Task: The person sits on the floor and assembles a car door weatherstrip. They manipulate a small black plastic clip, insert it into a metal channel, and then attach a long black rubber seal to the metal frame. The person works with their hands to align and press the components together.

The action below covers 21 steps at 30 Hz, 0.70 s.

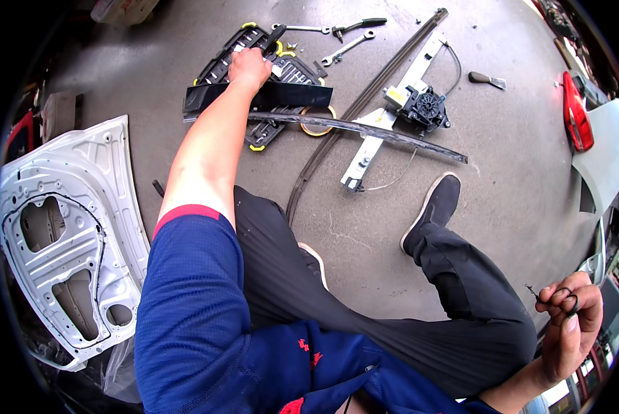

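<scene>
One right grip [568, 328], lower right of the frame: fingertips pinched together on a thin black wire [532, 290], its crooked end poking out to the left.
One left grip [249, 67], upper left of centre: fingers bent down over the tool case; cannot tell whether they grasp anything.
One tool case [257, 148], black with yellow corners, open on the floor [502, 179], partly covered.
One glossy black panel [295, 95], lying across the case beneath the forearm.
One long trim strip [413, 141], dark, just below the panel, running toward centre right.
One roll of tape [314, 133], beside the case, crossed by the strip.
Two wrenches [348, 48] and one ratchet [360, 26], black-handled, top centre.
One long rubber strip [385, 74], slanting down from the top edge.
One pale metal rail [361, 164] with a black motor [426, 108], right of top centre.
One scraper [487, 79], upper right, apart from the rest.
One red tail light [577, 114], far right, next to a pale body panel [613, 148].
One white door shell [71, 259], left side.
</scene>
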Each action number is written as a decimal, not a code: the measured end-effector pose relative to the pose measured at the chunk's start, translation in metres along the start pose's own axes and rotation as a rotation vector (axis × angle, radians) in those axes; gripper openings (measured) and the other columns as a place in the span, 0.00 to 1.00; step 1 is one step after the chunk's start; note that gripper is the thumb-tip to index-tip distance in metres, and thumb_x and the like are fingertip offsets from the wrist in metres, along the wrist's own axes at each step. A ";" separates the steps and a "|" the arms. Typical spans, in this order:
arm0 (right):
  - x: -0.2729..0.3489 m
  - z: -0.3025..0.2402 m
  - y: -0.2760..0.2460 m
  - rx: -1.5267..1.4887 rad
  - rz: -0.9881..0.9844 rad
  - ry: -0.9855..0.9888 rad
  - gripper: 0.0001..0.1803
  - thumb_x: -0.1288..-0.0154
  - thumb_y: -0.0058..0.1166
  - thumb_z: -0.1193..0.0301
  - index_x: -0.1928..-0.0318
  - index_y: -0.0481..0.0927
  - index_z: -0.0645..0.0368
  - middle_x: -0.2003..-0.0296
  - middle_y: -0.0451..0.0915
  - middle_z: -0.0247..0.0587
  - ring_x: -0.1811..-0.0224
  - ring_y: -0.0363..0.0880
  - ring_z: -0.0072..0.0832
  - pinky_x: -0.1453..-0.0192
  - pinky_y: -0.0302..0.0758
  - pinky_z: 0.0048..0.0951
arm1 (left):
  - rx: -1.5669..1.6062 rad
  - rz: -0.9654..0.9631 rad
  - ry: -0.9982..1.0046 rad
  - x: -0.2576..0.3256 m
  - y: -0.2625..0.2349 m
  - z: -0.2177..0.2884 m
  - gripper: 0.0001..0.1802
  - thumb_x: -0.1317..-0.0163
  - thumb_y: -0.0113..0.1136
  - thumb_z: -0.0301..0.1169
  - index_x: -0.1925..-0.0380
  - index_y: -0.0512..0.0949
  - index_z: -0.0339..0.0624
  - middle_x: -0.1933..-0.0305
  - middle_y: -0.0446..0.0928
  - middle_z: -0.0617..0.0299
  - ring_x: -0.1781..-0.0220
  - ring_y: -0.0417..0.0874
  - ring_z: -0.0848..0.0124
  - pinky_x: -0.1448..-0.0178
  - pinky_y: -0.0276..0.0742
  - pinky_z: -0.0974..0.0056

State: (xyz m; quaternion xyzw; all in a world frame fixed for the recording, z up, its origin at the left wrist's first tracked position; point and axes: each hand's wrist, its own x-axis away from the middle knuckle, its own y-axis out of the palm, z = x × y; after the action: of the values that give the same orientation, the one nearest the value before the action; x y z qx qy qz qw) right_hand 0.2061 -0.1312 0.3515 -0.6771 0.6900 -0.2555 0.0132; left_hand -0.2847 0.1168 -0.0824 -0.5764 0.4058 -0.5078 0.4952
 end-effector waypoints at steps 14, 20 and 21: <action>-0.032 -0.001 0.026 -0.565 -0.113 0.135 0.12 0.24 0.51 0.72 0.49 0.76 0.69 0.49 0.80 0.55 0.34 0.80 0.55 0.42 0.90 0.45 | 1.176 0.020 0.158 0.066 -0.096 0.099 0.15 0.29 0.60 0.33 0.48 0.84 0.36 0.58 0.85 0.62 0.57 0.83 0.75 0.48 0.79 0.67; -0.042 0.007 0.033 -0.821 -0.275 0.234 0.12 0.22 0.49 0.73 0.44 0.76 0.65 0.41 0.80 0.58 0.26 0.72 0.54 0.35 0.86 0.53 | 1.760 -0.905 0.750 0.228 -0.221 0.210 0.24 0.31 0.60 0.23 0.35 0.76 0.36 0.43 0.83 0.60 0.48 0.83 0.75 0.40 0.81 0.64; -0.043 0.010 0.035 -0.843 -0.322 0.248 0.13 0.21 0.49 0.73 0.42 0.77 0.63 0.36 0.78 0.59 0.25 0.71 0.50 0.30 0.81 0.54 | 1.757 -0.892 0.782 0.237 -0.223 0.212 0.26 0.33 0.63 0.23 0.34 0.75 0.36 0.43 0.83 0.60 0.49 0.83 0.75 0.41 0.81 0.64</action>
State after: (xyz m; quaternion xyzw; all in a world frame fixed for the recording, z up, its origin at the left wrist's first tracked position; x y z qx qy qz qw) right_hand 0.1807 -0.0960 0.3160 -0.6864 0.6160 -0.0307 -0.3852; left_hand -0.0466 -0.0389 0.1818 0.0907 -0.2211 -0.9089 0.3417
